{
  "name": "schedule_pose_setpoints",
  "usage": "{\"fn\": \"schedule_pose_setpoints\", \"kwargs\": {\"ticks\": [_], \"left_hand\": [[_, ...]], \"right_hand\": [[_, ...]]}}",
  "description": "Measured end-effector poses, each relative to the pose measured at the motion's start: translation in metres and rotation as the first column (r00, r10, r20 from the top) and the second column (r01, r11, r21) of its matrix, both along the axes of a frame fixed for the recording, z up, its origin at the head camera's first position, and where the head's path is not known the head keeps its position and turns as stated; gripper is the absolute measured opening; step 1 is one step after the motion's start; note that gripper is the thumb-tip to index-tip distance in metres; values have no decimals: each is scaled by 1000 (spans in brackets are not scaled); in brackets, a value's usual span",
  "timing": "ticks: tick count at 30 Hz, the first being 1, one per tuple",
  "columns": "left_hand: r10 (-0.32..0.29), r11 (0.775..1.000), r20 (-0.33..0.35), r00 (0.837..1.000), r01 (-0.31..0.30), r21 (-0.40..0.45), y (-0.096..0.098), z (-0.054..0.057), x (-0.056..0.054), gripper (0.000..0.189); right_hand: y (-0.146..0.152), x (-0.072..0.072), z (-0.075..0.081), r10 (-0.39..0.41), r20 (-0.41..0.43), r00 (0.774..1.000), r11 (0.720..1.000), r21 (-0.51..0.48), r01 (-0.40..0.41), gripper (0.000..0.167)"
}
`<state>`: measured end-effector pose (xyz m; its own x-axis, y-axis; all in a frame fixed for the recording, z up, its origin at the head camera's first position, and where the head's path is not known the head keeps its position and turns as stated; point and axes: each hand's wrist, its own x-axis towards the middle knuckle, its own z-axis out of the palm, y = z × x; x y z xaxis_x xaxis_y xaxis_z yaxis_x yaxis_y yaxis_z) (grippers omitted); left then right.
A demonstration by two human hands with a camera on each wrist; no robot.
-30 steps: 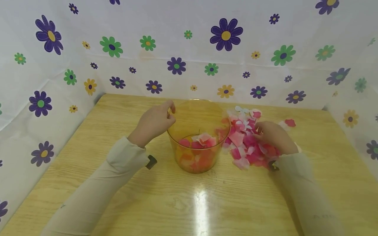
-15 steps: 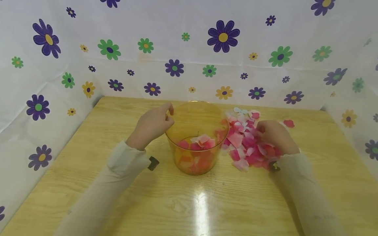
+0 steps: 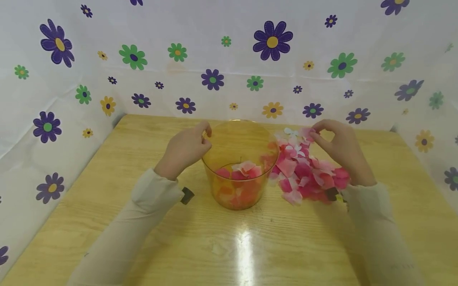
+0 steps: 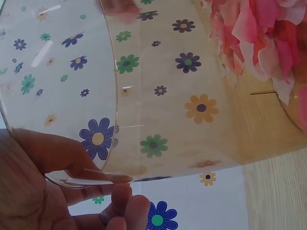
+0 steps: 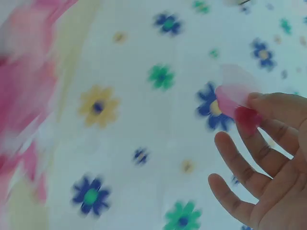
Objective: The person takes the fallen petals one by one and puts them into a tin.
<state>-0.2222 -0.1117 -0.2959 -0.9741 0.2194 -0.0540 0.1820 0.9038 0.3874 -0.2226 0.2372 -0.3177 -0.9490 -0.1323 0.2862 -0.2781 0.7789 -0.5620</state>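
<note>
A clear amber plastic bucket [image 3: 236, 139] stands upright on the table with pink and red artificial petals [image 3: 247, 171] at its bottom. My left hand [image 3: 184, 151] grips its left rim; in the left wrist view the thumb and fingers pinch the thin bucket wall [image 4: 172, 129]. My right hand [image 3: 343, 145] is raised at the far end of the petal pile [image 3: 298, 172], right of the bucket. Between its thumb and index finger it pinches pink petals [image 5: 230, 98], one pale and one darker. Its other fingers are spread.
Under everything is a light wooden table [image 3: 229, 246]. A white cloth [image 3: 154, 24] printed with flowers hangs at the back and both sides. White flower-shaped pieces [image 3: 291, 132] lie at the pile's far end. A dark wrist mount [image 3: 187, 196] shows at the left cuff.
My right hand has risen from the pile and moved away from me, now with petals between its fingertips. The left hand has stayed on the bucket rim.
</note>
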Motion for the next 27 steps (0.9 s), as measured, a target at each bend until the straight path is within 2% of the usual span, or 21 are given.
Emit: {"fn": "schedule_pose_setpoints", "kwargs": {"ticks": [3,8,12,16,19,22,27], "left_hand": [[-8,1000,3,1000,7,5,0,1,0,30],[-8,1000,-2,1000,8,9,-1,2,1,30],[-5,1000,-6,1000,6,9,-3,2,1,30],[-3,1000,-1,1000,3,15,-3,2,1,30],[0,1000,5,1000,0,15,-2,1,0,31],[0,1000,14,1000,0,15,-1,1,0,31],[-4,1000,16,1000,4,7,-1,3,1,31]], "right_hand": [[-19,8,15,58,-85,995,994,-84,-65,23],[-50,11,28,228,-151,962,968,-71,-241,16],[-69,8,29,365,-106,925,930,-14,-368,15],[-82,3,27,441,-42,897,896,82,-437,15],[-87,0,27,466,-25,884,876,157,-457,15],[-83,-1,29,464,-26,885,873,184,-452,15],[-65,-1,37,400,-67,914,908,161,-386,14]]}}
